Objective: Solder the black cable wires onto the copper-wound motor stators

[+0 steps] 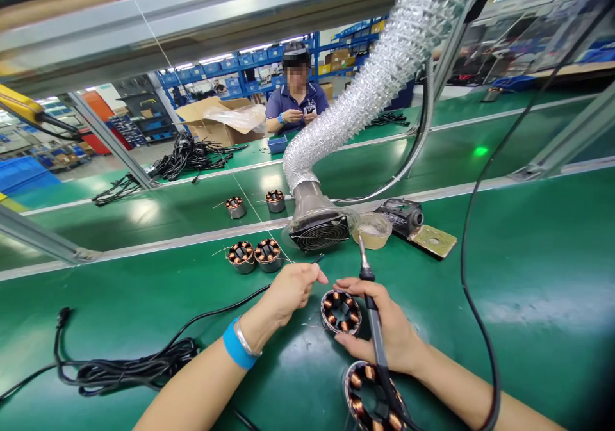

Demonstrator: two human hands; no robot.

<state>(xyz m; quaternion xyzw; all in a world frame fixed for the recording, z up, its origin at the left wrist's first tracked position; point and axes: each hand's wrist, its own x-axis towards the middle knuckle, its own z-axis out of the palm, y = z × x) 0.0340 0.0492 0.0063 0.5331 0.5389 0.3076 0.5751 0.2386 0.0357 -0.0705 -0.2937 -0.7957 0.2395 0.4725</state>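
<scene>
My left hand (294, 288) is pinched closed around a black cable (229, 307), whose tip shows just past the fingers. My right hand (391, 328) grips a round motor stator (341, 312) with copper windings between thumb and fingers. That same hand also has a soldering iron (373, 319) lying across it, its tip pointing up and away from me. A second stator (372, 396) sits nearer to me, partly hidden by the iron's handle and cord. The gap between my two hands is small.
A fume extractor nozzle (319, 216) on a foil duct stands ahead, beside a round tub (372, 229) and an iron stand (406, 216). Two stators (254, 255) rest left of it, with more on the belt. Coiled cable (129, 367) lies left; a co-worker (296, 98) sits opposite.
</scene>
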